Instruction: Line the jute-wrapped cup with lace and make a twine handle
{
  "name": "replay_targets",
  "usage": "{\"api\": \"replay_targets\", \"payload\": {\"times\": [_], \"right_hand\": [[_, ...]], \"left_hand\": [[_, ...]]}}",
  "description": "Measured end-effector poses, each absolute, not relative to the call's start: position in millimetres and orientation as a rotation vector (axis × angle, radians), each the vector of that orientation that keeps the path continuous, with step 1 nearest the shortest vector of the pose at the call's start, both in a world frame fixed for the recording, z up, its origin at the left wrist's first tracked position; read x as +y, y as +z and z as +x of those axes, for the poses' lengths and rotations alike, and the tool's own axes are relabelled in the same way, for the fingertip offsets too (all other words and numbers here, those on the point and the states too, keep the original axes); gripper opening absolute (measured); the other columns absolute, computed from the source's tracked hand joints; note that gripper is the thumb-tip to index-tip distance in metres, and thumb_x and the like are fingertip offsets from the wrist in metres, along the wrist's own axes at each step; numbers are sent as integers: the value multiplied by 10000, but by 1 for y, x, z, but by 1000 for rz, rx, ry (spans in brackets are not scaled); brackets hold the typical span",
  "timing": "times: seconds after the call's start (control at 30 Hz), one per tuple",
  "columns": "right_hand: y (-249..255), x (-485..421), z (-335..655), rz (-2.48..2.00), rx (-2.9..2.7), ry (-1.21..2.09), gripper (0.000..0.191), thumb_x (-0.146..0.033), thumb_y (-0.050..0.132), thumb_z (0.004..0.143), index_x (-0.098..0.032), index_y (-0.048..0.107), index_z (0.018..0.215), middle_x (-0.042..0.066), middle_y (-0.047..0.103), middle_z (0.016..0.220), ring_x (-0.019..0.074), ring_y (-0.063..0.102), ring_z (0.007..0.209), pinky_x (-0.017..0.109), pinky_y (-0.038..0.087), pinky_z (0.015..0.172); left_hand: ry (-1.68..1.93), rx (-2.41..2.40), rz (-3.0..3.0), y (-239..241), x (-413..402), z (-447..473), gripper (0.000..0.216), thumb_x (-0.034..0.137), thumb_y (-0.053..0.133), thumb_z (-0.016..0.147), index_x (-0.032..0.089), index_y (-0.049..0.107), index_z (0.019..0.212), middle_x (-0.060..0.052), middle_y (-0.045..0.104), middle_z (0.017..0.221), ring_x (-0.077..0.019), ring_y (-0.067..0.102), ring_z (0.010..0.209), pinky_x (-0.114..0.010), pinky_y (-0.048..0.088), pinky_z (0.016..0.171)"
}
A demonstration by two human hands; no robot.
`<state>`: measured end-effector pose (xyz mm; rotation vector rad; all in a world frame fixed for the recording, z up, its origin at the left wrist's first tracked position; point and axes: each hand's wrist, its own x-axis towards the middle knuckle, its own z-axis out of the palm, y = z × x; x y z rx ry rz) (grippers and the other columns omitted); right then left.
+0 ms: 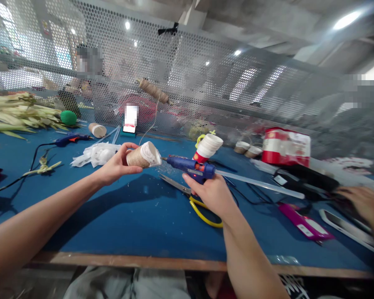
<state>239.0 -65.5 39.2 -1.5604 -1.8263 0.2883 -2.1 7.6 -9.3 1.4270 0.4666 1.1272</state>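
My left hand is closed around a paper cup wrapped in brown twine, with a band of white lace at its rim. The cup is tipped on its side, its mouth towards the right. In my right hand is a blue hot glue gun, a long clear glue stick poking out of its back. The gun's nozzle is close to the lace edge; whether they touch I cannot tell. Beneath the gun, scissors with yellow handles lie on the blue table.
Stacked white cups stand behind the gun. White lace and another glue gun lie left. A twine spool hangs on the perforated screen. At right are a purple box, a phone and another person's hand.
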Motion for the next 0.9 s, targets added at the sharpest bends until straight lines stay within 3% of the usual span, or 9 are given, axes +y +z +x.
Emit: {"api": "replay_targets", "payload": {"times": [0.9], "right_hand": [[35, -61, 242, -1519, -1818, 231, 251, -336, 554, 717, -204, 480, 517, -13, 530, 411, 145, 522, 393, 285, 445, 490]], "left_hand": [[1041, 458, 1508, -11, 2, 0, 544, 135, 716, 626, 224, 362, 1029, -5, 502, 915, -95, 539, 736, -204, 438, 611]]}}
